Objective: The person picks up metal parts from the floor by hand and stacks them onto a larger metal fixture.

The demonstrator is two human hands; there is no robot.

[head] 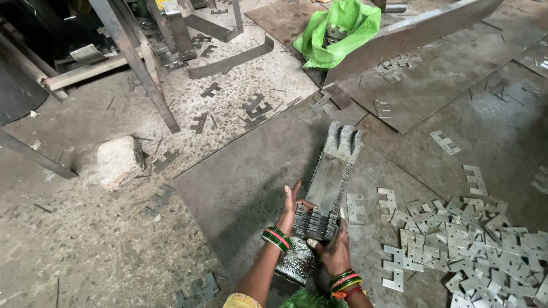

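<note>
Both hands grip the near end of a long row of stamped metal plates (330,182) stacked on edge, lying on a steel sheet (245,182) on the floor. The left hand (291,206) presses flat against the row's left side with fingers spread; the right hand (333,246) clasps it from the right — each wrist wears green and red bangles. To the right, a loose heap of cut plates (479,245) spreads over the sheet. Farther off lie a green bag (337,34) and, left, a stone block (119,161).
</note>
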